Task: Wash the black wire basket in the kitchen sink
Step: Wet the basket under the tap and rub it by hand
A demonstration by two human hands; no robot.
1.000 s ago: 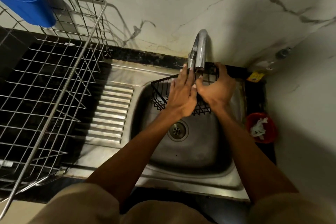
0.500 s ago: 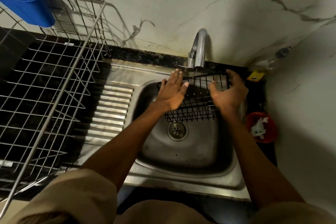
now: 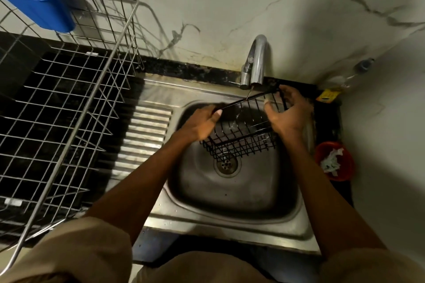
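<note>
Rinsing step, by the look of it. Your two hands hold the black wire basket [image 3: 243,131] tilted above the sink [image 3: 232,193] bowl, its far rim raised just beneath the tap [image 3: 257,62] spout and its near, lower edge hanging over the drain [image 3: 226,164]. A thin stream of water falls from the spout onto the upper rim wire.

Left hand [image 3: 202,122]: fingers curled round the basket's left end, thumb pressed over the top wire. Right hand [image 3: 287,115]: wrapped round the right end, fingers hooked over the far corner. Both are grasping; neither is free to scrub.

No sponge or soap shows in either hand, so you look part way through a plain water rinse. Whether the wires are clean yet cannot be told in this dim light.

Next move, as a judgement: turn the basket under the stream so the base grid and lower side get wet, keeping both grips firm, since wet wire may slip.

To your left, a steel dish rack [image 3: 69,103] stands on the worktop with a blue holder [image 3: 39,2] hung on it; a red bowl [image 3: 333,161] sits right of the sink.
</note>
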